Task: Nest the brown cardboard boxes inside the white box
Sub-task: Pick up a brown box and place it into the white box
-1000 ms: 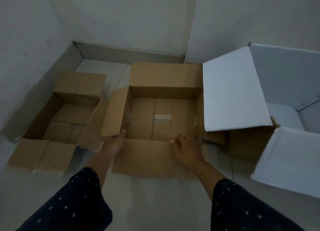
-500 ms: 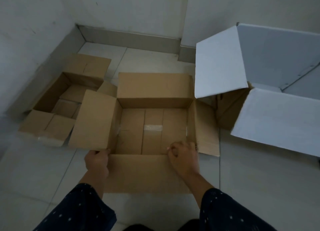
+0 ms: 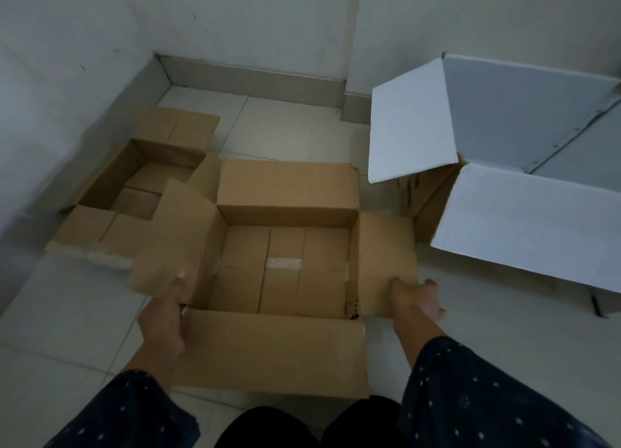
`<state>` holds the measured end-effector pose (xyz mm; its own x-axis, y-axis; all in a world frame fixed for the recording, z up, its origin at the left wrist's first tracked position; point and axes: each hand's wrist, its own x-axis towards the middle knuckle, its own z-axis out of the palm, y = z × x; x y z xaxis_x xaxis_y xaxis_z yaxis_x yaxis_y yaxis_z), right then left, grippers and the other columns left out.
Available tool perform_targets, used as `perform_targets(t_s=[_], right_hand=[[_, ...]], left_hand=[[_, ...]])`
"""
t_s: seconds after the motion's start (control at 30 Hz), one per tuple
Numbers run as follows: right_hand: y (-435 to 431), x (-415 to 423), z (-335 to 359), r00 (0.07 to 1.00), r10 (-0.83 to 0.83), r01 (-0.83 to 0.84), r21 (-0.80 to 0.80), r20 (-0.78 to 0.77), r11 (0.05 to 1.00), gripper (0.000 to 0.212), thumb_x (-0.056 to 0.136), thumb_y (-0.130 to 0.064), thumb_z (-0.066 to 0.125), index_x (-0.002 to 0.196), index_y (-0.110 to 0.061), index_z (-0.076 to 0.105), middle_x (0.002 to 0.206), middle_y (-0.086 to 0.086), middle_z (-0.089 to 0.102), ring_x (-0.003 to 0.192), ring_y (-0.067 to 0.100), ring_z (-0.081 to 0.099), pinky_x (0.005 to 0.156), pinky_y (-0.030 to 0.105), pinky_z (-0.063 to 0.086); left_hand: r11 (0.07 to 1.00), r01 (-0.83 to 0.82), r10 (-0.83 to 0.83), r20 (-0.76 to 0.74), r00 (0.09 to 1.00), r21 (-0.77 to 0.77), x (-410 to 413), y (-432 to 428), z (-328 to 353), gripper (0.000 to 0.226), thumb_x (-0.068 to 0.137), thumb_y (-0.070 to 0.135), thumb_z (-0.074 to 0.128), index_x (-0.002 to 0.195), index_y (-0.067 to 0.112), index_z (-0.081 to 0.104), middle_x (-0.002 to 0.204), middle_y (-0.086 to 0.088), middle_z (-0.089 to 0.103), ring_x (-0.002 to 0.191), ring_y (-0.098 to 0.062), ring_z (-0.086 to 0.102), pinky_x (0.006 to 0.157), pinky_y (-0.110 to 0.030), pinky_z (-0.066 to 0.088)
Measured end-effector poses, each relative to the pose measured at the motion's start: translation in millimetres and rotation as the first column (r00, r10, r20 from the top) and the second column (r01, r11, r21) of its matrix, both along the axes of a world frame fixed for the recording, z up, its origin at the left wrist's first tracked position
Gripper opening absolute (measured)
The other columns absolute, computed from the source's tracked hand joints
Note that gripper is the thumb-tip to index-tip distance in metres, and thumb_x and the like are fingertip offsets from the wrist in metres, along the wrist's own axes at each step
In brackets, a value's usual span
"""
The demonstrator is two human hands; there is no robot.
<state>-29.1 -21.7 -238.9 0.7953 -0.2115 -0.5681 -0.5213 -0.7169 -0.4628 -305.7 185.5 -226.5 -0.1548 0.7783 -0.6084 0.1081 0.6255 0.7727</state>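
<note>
An open brown cardboard box (image 3: 285,246) sits on the tiled floor (image 3: 84,313) right in front of the person, its four flaps spread outward and a strip of clear tape (image 3: 284,263) across the seam of its bottom. The left hand (image 3: 164,316), at about eight o'clock from the box's middle, is closed on the near corner of the left flap (image 3: 178,239), thumb on top and the flap raised at a slant. The right hand (image 3: 416,301), at about four o'clock, grips the near edge of the right flap (image 3: 383,263), fingers curled around its outer rim. The near flap (image 3: 272,350) lies flat toward the person between the two dark dotted sleeves (image 3: 477,397). At ten o'clock a second brown box (image 3: 134,185), also open, rests against the left wall (image 3: 50,78), its right side tucked just behind the lifted left flap. At two o'clock stands the white box (image 3: 524,145), larger, open, with white flaps folded out; its nearest corner is just beside the held box's far right corner, and I cannot tell whether they touch. Brown cardboard shows on its side beneath the white flaps.
</note>
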Motion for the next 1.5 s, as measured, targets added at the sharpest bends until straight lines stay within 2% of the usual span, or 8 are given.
perform_targets(t_s=[0.2, 0.4, 0.6, 0.73, 0.97, 1.13, 1.27, 1.5], right_hand=[[2, -21, 37, 0.821, 0.376, -0.385, -0.070, 0.429, 0.920, 0.023, 0.093, -0.022, 0.052, 0.114, -0.015, 0.047, 0.080, 0.006, 0.057, 0.067, 0.021, 0.052, 0.059, 0.031, 0.044], [15, -53, 72, 0.501, 0.708, -0.698, -0.252, 0.497, 0.671, 0.034, 0.100, -0.024, 0.042, 0.134, -0.024, 0.043, 0.078, 0.005, 0.068, 0.064, 0.021, 0.062, 0.058, 0.032, 0.053], [21, -75, 125, 0.418, 0.735, -0.723, -0.293, 0.534, 0.625, 0.029, 0.101, -0.025, 0.038, 0.128, -0.023, 0.047, 0.075, 0.001, 0.065, 0.064, 0.018, 0.062, 0.059, 0.032, 0.054], [24, -88, 172, 0.375, 0.698, -0.730, -0.269, 0.610, 0.628, 0.029, 0.101, -0.025, 0.038, 0.129, -0.020, 0.047, 0.077, 0.001, 0.063, 0.065, 0.016, 0.060, 0.056, 0.028, 0.049], [18, -63, 264, 0.300, 0.542, -0.656, -0.243, 0.785, 0.715, 0.028, 0.101, -0.024, 0.036, 0.125, -0.017, 0.048, 0.094, 0.011, 0.069, 0.081, 0.029, 0.065, 0.065, 0.032, 0.045], [-5, -17, 329, 0.260, 0.450, -0.587, -0.230, 0.854, 0.776, 0.034, 0.101, -0.024, 0.035, 0.133, -0.019, 0.044, 0.089, 0.013, 0.069, 0.077, 0.030, 0.064, 0.068, 0.039, 0.054], [-39, 38, 370, 0.233, 0.380, -0.520, -0.215, 0.895, 0.827, 0.035, 0.101, -0.023, 0.035, 0.135, -0.019, 0.043, 0.090, 0.015, 0.068, 0.076, 0.033, 0.063, 0.067, 0.042, 0.055], [-110, 152, 399, 0.220, 0.332, -0.352, -0.243, 0.917, 0.904, 0.035, 0.100, -0.023, 0.037, 0.133, -0.019, 0.045, 0.081, 0.006, 0.063, 0.071, 0.027, 0.061, 0.068, 0.047, 0.056]], left_hand=[[0.970, 0.152, -0.104, -0.241, 0.965, 0.190, 11, -3, 17, 0.056, 0.087, 0.043, 0.063, 0.127, 0.003, 0.057, 0.122, -0.015, 0.060, 0.113, -0.034, 0.056, 0.096, -0.044, 0.047], [0.850, 0.454, -0.266, -0.526, 0.808, 0.267, 11, -26, 60, 0.046, 0.097, 0.038, 0.045, 0.065, 0.006, 0.045, 0.064, -0.011, 0.048, 0.064, -0.028, 0.050, 0.064, -0.038, 0.042], [0.740, 0.538, -0.214, -0.618, 0.757, 0.403, -11, -37, 118, 0.038, 0.100, 0.031, 0.042, 0.091, -0.002, 0.061, 0.059, -0.005, 0.050, 0.055, -0.022, 0.050, 0.050, -0.028, 0.034], [0.694, 0.537, -0.173, -0.613, 0.771, 0.480, -25, -38, 166, 0.047, 0.100, 0.032, 0.040, 0.059, 0.011, 0.048, 0.051, -0.004, 0.045, 0.046, -0.020, 0.044, 0.047, -0.027, 0.034], [0.525, 0.558, -0.173, -0.561, 0.809, 0.643, -8, -41, 267, 0.038, 0.100, 0.032, 0.037, 0.069, 0.015, 0.048, 0.057, -0.002, 0.049, 0.050, -0.018, 0.047, 0.048, -0.025, 0.030], [0.441, 0.556, -0.165, -0.546, 0.822, 0.704, 41, -57, 327, 0.029, 0.099, 0.025, 0.038, 0.073, 0.014, 0.047, 0.060, -0.002, 0.050, 0.053, -0.015, 0.046, 0.049, -0.025, 0.026], [0.401, 0.541, -0.232, -0.490, 0.840, 0.739, 103, -66, 359, 0.026, 0.099, 0.024, 0.036, 0.104, 0.008, 0.056, 0.072, -0.004, 0.058, 0.055, -0.013, 0.050, 0.046, -0.024, 0.031], [0.354, 0.575, -0.426, -0.420, 0.801, 0.738, 247, -91, 374, 0.035, 0.094, 0.022, 0.036, 0.121, 0.008, 0.054, 0.107, -0.019, 0.066, 0.087, -0.032, 0.062, 0.073, -0.040, 0.047]])
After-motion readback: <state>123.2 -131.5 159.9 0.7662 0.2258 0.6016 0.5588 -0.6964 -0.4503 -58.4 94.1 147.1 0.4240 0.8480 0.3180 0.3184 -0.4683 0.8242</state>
